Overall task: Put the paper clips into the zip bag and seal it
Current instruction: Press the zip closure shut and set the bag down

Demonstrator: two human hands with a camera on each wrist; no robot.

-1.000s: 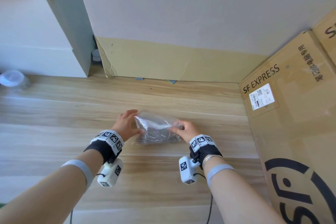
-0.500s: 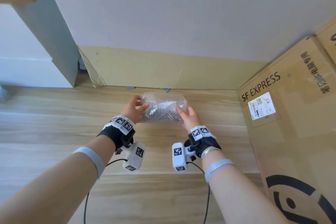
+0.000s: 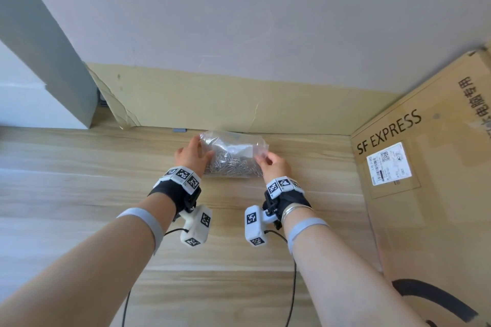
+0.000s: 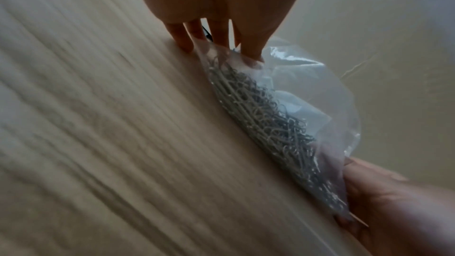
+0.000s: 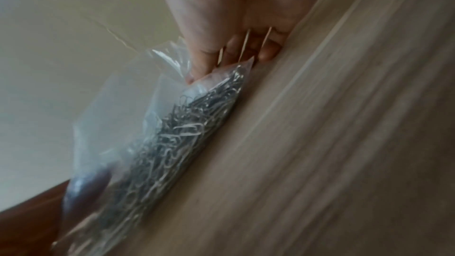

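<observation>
A clear zip bag (image 3: 233,146) stands upright on the wooden table, its lower half full of silver paper clips (image 3: 231,164). My left hand (image 3: 192,155) grips the bag's left edge, thumb in front and fingers behind. My right hand (image 3: 271,164) pinches the right edge. In the left wrist view the bag (image 4: 307,92) bulges above the clips (image 4: 265,116), with my left fingertips (image 4: 251,54) on its corner. The right wrist view shows the clips (image 5: 177,135) heaped along the bag's bottom and my right fingers (image 5: 206,61) curled on the bag (image 5: 118,108). Whether the zip is closed I cannot tell.
A large SF EXPRESS cardboard box (image 3: 425,172) stands close on the right. A low cardboard sheet (image 3: 225,103) leans against the wall just behind the bag. A grey pillar (image 3: 47,61) rises at the back left. Bare wooden table (image 3: 79,180) stretches left and toward me.
Both hands have carried the bag away from me toward the wall and stood it more upright. The head view has tilted up.
</observation>
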